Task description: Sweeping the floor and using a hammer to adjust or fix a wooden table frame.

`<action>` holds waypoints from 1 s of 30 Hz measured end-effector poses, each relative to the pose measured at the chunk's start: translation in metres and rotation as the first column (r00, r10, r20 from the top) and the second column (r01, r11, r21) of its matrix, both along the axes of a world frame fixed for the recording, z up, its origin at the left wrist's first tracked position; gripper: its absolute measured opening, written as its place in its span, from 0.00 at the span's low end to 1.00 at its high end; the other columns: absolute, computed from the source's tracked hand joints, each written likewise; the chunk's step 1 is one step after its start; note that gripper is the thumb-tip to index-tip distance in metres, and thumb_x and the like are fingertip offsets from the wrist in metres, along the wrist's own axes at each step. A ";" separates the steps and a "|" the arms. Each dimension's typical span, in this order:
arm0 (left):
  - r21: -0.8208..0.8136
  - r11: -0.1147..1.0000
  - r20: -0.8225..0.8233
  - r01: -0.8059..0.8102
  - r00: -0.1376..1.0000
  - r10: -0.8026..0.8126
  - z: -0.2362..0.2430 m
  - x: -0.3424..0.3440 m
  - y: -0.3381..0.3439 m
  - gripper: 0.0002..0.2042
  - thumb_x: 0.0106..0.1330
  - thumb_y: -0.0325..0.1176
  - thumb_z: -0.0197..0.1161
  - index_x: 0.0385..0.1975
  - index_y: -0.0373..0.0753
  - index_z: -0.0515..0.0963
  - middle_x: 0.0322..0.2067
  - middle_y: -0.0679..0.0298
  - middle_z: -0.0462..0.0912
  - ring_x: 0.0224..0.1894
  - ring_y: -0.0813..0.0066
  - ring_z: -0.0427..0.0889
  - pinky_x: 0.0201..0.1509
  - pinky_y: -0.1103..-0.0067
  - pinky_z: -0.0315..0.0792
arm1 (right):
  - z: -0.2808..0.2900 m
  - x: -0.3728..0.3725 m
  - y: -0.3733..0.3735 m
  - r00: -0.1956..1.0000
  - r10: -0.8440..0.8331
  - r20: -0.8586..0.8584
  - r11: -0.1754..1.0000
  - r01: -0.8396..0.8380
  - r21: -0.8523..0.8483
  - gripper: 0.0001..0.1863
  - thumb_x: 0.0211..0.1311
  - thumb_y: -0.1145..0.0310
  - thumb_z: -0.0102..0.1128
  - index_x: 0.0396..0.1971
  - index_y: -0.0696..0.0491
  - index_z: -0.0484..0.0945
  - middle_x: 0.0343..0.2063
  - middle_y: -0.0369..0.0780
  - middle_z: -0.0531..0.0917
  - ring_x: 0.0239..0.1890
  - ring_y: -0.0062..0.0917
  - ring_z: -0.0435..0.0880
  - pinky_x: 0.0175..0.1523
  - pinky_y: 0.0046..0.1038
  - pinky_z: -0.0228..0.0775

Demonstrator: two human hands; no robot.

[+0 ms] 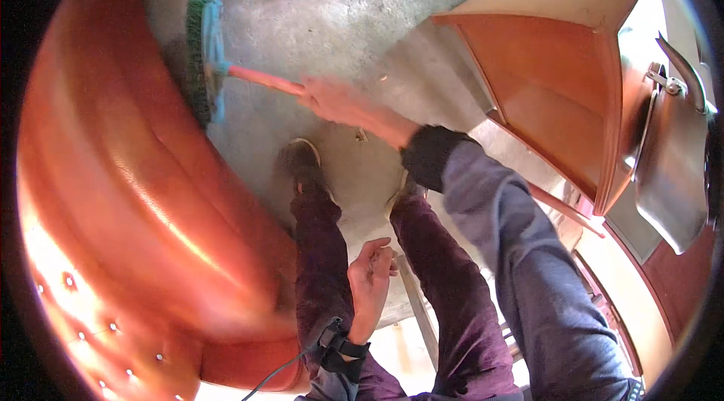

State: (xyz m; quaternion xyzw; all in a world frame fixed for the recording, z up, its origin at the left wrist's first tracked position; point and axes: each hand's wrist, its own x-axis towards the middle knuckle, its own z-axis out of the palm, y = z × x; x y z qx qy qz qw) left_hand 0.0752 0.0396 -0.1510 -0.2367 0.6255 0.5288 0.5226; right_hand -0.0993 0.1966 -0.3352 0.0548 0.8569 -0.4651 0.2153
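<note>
My right hand (332,99), slightly blurred, is closed round the pink handle (259,78) of a broom, with the arm stretched forward. The broom's head (202,58), blue with green bristles, lies low on the left, beside the base of a red-orange tufted sofa (128,190). My left hand (371,269) hangs over my legs with loosely curled fingers and nothing visible in it; a dark strap with a cable is round its wrist.
My shoes (300,162) stand on the grey concrete floor (324,9). An orange-brown wooden piece of furniture (535,92) with a pale top stands at right, beside a metallic seat (671,167) with a curved armrest. A metal bar (418,310) runs behind my legs.
</note>
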 end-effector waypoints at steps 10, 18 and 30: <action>-0.088 0.995 0.009 0.054 0.999 -0.053 -0.004 0.002 -0.005 0.11 0.65 0.29 0.51 0.42 0.28 0.73 0.27 0.58 0.78 0.24 0.77 0.76 0.26 0.82 0.72 | 0.061 0.215 0.071 0.956 -0.131 0.262 0.906 0.008 0.424 0.16 0.58 0.69 0.50 0.44 0.62 0.69 0.14 0.47 0.77 0.20 0.42 0.79 0.24 0.40 0.70; -0.131 0.985 0.021 0.116 0.993 -0.115 -0.020 0.032 -0.035 0.11 0.64 0.32 0.52 0.39 0.30 0.75 0.23 0.60 0.78 0.22 0.78 0.77 0.25 0.81 0.72 | 0.193 0.364 0.164 0.902 -0.172 0.395 0.753 -0.138 0.643 0.16 0.63 0.64 0.48 0.47 0.56 0.70 0.16 0.47 0.77 0.18 0.45 0.77 0.23 0.42 0.70; -0.116 0.974 -0.039 0.195 0.979 -0.201 -0.028 0.035 -0.039 0.11 0.64 0.29 0.51 0.41 0.29 0.75 0.25 0.60 0.78 0.22 0.79 0.76 0.23 0.81 0.73 | 0.126 0.306 0.098 0.907 0.077 0.415 0.686 -0.350 0.638 0.23 0.51 0.73 0.51 0.50 0.57 0.68 0.22 0.43 0.76 0.24 0.32 0.77 0.25 0.33 0.69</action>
